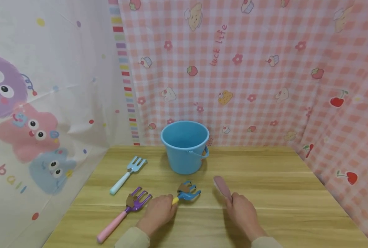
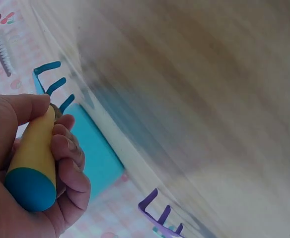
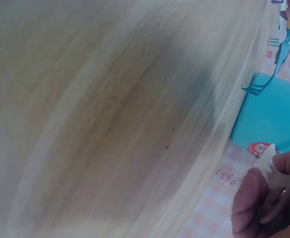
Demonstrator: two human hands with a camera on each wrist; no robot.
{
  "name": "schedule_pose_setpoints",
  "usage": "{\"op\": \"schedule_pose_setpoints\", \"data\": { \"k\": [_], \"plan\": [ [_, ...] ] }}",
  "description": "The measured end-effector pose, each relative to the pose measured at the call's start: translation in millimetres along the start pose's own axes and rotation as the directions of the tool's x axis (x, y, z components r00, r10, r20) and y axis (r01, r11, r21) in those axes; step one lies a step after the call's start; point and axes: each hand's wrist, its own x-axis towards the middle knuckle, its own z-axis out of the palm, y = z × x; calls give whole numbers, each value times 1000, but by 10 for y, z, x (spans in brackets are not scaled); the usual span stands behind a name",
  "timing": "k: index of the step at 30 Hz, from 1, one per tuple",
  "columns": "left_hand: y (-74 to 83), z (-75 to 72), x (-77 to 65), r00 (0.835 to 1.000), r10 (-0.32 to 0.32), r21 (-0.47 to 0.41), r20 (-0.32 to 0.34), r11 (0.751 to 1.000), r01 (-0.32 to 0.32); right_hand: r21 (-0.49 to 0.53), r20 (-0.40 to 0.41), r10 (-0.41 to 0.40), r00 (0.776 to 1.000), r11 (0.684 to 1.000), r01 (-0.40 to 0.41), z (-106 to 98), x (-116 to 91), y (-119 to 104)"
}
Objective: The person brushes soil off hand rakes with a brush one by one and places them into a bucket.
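Observation:
My left hand (image 1: pixel 159 210) grips the yellow handle (image 2: pixel 35 141) of a small blue hand rake (image 1: pixel 188 196), its curved tines pointing away to the right. A brown patch, like dirt, sits on the rake's head. In my right hand (image 1: pixel 243 213) is a brush with a pinkish back (image 1: pixel 222 187); its white bristles (image 2: pixel 3 55) show in the left wrist view. Rake and brush are apart, both held over the table. Left of my left hand lies a purple rake with a pink handle (image 1: pixel 112 226), also bearing a brown patch.
A blue bucket (image 1: pixel 184 160) with its handle hanging to the right stands at the back of the wooden table (image 1: pixel 264 172). Near the left edge lies a light blue garden fork (image 1: pixel 122 182). Patterned cloths (image 1: pixel 252 79) hang behind and at both sides. Tiny dark specks (image 3: pixel 167 147) dot the tabletop.

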Motion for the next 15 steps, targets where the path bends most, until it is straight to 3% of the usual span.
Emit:
{"op": "schedule_pose_setpoints", "data": {
  "k": [8, 15],
  "plan": [
    [32, -18, -10, 1000, 3, -40, -7, 999, -3, 27, -101, -34, 994, 999, 37, -23, -30, -78],
    [117, -89, 7, 999, -14, -99, -46, 995, 9, 28, -258, -149, 955, 986, 162, -43, -102, -207]
  ]
}}
